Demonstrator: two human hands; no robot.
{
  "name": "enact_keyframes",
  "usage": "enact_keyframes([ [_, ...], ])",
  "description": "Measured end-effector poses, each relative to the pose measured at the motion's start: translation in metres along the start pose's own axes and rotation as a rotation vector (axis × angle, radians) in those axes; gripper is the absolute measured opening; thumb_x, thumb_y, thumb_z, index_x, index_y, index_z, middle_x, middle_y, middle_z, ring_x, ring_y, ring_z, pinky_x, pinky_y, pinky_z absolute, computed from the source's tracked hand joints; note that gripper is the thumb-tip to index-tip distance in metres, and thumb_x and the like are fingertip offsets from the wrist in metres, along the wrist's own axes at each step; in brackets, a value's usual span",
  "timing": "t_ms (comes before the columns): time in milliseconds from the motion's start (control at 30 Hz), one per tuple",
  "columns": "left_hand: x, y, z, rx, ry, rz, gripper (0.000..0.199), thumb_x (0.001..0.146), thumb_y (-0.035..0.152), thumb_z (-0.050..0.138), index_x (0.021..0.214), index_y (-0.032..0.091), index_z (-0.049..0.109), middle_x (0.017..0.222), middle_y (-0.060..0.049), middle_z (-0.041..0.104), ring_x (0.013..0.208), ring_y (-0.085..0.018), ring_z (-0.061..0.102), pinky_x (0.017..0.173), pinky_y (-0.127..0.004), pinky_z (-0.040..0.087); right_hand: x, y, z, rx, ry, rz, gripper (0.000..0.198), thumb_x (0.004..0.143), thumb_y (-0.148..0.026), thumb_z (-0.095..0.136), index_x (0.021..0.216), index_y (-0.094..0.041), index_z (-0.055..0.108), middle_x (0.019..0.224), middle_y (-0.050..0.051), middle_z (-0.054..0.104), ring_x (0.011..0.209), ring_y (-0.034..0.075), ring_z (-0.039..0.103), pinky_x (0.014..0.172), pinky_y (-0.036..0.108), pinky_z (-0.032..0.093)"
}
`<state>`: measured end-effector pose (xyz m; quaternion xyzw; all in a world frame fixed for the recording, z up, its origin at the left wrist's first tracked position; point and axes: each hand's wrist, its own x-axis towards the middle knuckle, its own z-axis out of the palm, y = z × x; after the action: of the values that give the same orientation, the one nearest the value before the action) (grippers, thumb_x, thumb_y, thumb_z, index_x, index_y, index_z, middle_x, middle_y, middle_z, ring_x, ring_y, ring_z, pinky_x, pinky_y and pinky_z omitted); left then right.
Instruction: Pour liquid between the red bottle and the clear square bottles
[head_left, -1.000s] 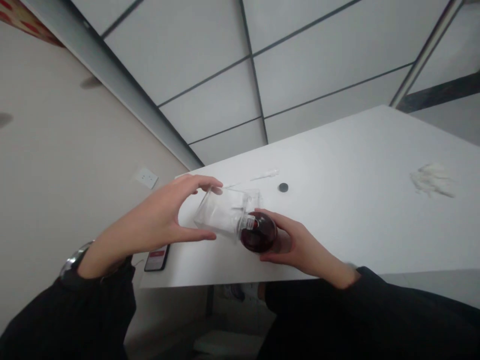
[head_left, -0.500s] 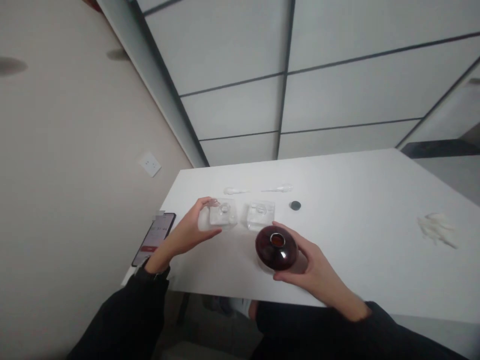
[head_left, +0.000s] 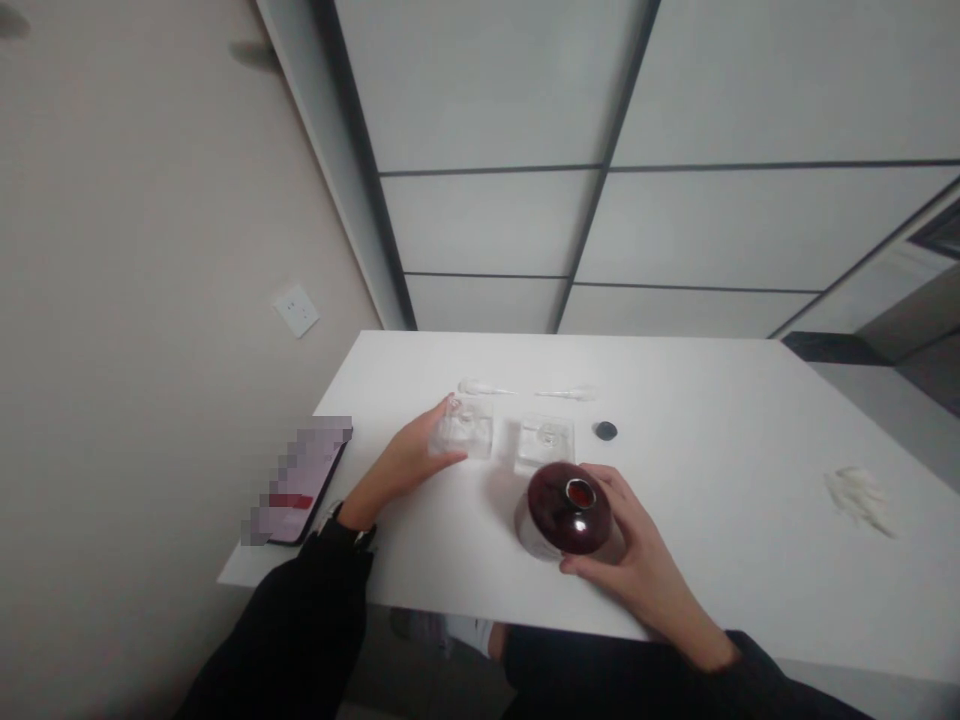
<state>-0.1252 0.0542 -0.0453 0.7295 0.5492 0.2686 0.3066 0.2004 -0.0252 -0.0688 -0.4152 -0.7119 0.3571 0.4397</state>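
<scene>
Right now your right hand [head_left: 634, 550] is wrapped around the dark bottle [head_left: 564, 510], while your left hand [head_left: 412, 455] holds a clear square bottle [head_left: 471, 430] left of the dark bottle. Just behind the dark bottle stands a second clear bottle [head_left: 546, 438]; a black cap [head_left: 606, 431] lies behind it to the right.

On table [head_left: 712, 480], left to right: phone [head_left: 309, 480], middle bottle [head_left: 546, 442], cap [head_left: 606, 431]. Left of middle bottle: left bottle [head_left: 469, 428]; before: front bottle [head_left: 566, 508]; behind both: droppers [head_left: 574, 394].
</scene>
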Motion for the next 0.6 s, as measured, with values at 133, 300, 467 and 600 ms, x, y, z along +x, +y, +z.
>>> enact_keyframes([
  [133, -0.014, 0.011, -0.005, -0.003, 0.053, 0.029, 0.106, 0.084, 0.044, 0.078, 0.169, 0.02, 0.019, 0.179, -0.013, 0.016, 0.166, -0.031, 0.018, 0.136, -0.05, 0.016, -0.005, 0.001, -0.002, 0.22, 0.233, 0.071, 0.101, 0.067, -0.093, 0.07, 0.146, -0.03, 0.063, 0.132, 0.011, 0.064, 0.117, 0.032, 0.063, 0.103, 0.048, 0.053],
  [300, -0.06, 0.03, -0.02, -0.023, 0.194, 0.005, 0.09, 0.096, 0.049, 0.064, 0.169, 0.019, 0.019, 0.18, -0.013, 0.015, 0.167, -0.029, 0.015, 0.137, -0.05, 0.011, 0.003, -0.016, -0.027, 0.302, 0.626, 0.104, 0.036, 0.094, -0.06, 0.065, 0.091, -0.025, 0.071, 0.1, 0.004, 0.064, 0.103, 0.023, 0.06, 0.106, 0.045, 0.045],
  [467, -0.106, 0.048, 0.006, -0.087, 0.237, 0.02, 0.066, 0.098, 0.041, 0.061, 0.157, 0.019, 0.043, 0.166, -0.016, 0.046, 0.156, -0.03, 0.042, 0.133, -0.054, 0.027, 0.009, -0.037, -0.05, 0.33, 0.765, 0.107, 0.047, 0.079, -0.054, 0.078, 0.059, -0.024, 0.048, 0.066, -0.003, 0.043, 0.071, 0.016, 0.047, 0.078, 0.037, 0.047],
  [600, -0.121, 0.074, 0.045, -0.171, 0.208, 0.07, 0.065, 0.096, 0.035, 0.064, 0.156, 0.02, 0.043, 0.159, -0.017, 0.053, 0.15, -0.029, 0.05, 0.128, -0.054, 0.037, 0.004, -0.056, -0.053, 0.334, 0.692, 0.139, 0.068, 0.081, -0.061, 0.077, 0.054, -0.027, 0.025, 0.054, -0.009, 0.019, 0.052, 0.011, 0.024, 0.052, 0.031, 0.032],
])
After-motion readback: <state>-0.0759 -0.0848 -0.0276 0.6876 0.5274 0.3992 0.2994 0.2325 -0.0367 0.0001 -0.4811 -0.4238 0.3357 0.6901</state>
